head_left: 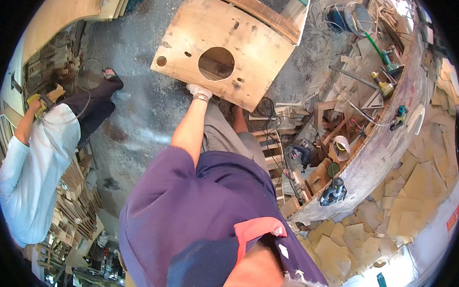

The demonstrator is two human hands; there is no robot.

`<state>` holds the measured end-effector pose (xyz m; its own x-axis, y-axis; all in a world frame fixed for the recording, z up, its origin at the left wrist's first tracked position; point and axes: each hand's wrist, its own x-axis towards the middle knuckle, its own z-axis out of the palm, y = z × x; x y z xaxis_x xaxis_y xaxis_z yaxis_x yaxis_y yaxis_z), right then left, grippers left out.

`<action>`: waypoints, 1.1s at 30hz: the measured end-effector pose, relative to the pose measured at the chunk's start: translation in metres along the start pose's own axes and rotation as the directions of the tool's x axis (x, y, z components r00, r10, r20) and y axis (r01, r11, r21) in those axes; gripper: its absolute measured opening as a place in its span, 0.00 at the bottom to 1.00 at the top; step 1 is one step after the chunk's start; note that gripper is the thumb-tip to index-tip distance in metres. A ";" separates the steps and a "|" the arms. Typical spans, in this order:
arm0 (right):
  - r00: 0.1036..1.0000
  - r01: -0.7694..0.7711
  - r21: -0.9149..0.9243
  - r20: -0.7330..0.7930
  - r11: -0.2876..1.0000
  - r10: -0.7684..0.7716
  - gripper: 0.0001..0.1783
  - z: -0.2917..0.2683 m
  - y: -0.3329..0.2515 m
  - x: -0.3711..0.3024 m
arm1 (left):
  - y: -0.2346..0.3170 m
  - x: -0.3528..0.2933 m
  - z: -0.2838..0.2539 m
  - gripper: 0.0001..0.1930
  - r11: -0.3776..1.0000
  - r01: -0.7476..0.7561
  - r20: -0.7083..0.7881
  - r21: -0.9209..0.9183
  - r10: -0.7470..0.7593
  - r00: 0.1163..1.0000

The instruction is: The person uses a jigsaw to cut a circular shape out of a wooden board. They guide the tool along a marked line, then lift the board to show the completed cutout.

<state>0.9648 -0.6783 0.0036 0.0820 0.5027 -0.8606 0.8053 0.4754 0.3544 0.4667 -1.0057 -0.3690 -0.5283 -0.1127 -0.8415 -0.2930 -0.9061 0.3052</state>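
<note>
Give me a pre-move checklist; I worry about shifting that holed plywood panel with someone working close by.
1. Left hand on the plywood panel: ok, the gloved hand grips its near edge.
2. Right hand on the panel: cannot tell, it is out of view.
3. Co-worker apart from the panel: ok, stands off to the left.
4. Black cable away from the panel: not ok, it lies right by the panel's lower corner.
5. Footing: not ok, the floor is covered in sawdust.
</note>
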 end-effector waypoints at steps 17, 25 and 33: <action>-0.550 0.256 -0.640 -0.712 0.724 -0.436 0.38 -0.515 -0.587 -0.203 | 0.131 -0.279 0.565 0.37 0.316 -0.946 0.951 0.065 0.268 0.155; -0.530 0.298 -0.585 -0.758 0.754 -0.379 0.30 -0.687 -0.626 -0.264 | 0.167 -0.343 0.668 0.38 -0.107 -0.984 0.963 -0.143 0.213 -0.163; -0.484 0.263 -0.681 -0.706 0.684 -0.517 0.37 -0.836 -0.650 -0.274 | 0.165 -0.303 0.600 0.43 -0.524 -0.847 0.858 -0.087 0.393 -0.331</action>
<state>-0.0723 -0.5214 0.3150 -0.8706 0.0206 0.4915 0.1723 0.9486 0.2654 0.1005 -0.8768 0.2040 -0.6239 0.0313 0.7809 0.6704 0.5349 0.5142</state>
